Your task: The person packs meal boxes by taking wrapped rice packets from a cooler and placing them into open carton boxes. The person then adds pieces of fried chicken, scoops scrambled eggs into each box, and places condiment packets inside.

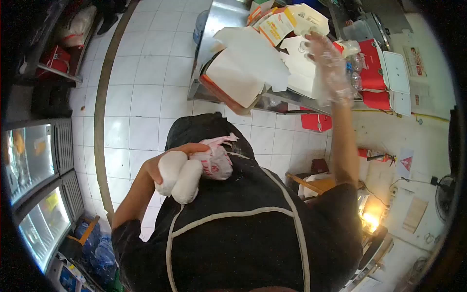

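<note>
Tiled floor before a metal tabletop, ahead and to the right. Hands well apart: the left hand, before the apron, is clamped on two white rolls, side by side, long axes roughly fore-and-aft, a printed bundle just to their right; the gloved right hand, fingers spread, is nearer the open cartons

L fingers pt. behind wraps

Paper sheets and cartons crowd the metal counter, leaving passage above them.
</note>
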The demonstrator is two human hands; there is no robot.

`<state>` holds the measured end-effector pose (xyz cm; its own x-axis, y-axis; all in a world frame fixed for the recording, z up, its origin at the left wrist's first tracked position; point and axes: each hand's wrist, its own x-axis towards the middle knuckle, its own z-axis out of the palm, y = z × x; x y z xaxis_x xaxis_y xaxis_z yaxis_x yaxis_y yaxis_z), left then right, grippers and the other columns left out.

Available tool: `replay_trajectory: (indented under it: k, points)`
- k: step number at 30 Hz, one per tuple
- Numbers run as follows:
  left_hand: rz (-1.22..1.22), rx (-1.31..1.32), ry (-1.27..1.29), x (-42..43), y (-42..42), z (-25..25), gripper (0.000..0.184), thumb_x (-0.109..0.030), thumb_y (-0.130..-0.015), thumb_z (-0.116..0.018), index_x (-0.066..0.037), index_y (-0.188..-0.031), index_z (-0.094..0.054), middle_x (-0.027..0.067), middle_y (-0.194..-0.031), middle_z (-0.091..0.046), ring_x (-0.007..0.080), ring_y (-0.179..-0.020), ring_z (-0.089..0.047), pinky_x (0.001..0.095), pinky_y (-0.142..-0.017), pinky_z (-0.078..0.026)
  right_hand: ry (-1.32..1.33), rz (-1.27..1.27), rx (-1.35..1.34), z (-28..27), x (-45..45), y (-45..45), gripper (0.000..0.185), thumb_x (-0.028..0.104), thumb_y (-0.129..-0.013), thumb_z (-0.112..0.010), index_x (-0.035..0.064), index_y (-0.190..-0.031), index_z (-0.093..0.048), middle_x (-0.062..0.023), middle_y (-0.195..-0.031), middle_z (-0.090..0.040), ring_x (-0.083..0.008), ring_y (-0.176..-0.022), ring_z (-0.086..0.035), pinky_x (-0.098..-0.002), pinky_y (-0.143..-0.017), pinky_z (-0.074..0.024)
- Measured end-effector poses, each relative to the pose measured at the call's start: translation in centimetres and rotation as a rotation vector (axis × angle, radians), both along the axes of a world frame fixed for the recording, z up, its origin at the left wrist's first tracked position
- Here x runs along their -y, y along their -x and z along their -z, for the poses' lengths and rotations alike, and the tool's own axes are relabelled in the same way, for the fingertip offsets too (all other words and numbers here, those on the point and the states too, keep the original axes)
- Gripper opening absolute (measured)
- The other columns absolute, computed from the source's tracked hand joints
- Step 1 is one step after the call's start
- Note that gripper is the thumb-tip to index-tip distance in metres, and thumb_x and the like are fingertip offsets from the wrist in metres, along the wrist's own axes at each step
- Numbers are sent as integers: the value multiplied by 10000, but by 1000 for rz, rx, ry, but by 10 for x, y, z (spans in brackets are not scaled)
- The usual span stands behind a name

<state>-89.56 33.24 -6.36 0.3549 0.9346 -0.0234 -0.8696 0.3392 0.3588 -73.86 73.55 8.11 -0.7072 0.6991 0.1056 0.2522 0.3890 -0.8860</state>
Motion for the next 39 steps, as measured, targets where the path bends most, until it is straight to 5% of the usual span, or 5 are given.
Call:
replay_trajectory:
  k: [7,15,23,34,39]
  points:
    - [-502,242,-134,-26,-14,-19,1038,-349,-536,-802,-6,-1370,-287,219,-1301,-447,339,-1060,-575,389,-810,-550,524,-120,-72,-96,-27,-46,772,635,-923,-244,11,-1345,-411,-169,-1303,-499,-279,-1186,-470,-384,-1011,-356]
    - [-656,410,-108,-34,29,8,1027,-335,-539,-798,-13,-1371,-290,212,-1306,-435,339,-1068,-555,407,-826,-532,21,-121,93,-188,-50,-159,809,626,-865,-429,-13,-1358,-374,-187,-1385,-400,-281,-1255,-434,-390,-1022,-368]
    - [-637,432,-74,-57,63,15,1015,-321,-542,-794,-21,-1373,-293,206,-1311,-423,339,-1075,-535,425,-841,-515,164,-113,1293,97,-5,-386,546,392,-847,-520,2,-1227,-486,-182,-1246,-488,-283,-1130,-507,-399,-932,-417]
    - [-500,380,13,-97,75,5,1001,-302,-546,-788,-31,-1375,-297,197,-1319,-407,340,-1084,-507,450,-862,-492,423,-177,1320,222,148,-465,369,264,-868,-545,88,-1188,-599,-152,-1175,-604,-286,-1046,-582,-371,-891,-438]
    - [-516,374,24,-105,71,-2,994,-293,-548,-785,-36,-1376,-299,193,-1322,-400,340,-1089,-495,461,-871,-481,643,-268,1202,79,78,-353,381,269,-899,-486,53,-1195,-590,-116,-1294,-526,-274,-1174,-498,-378,-994,-382]
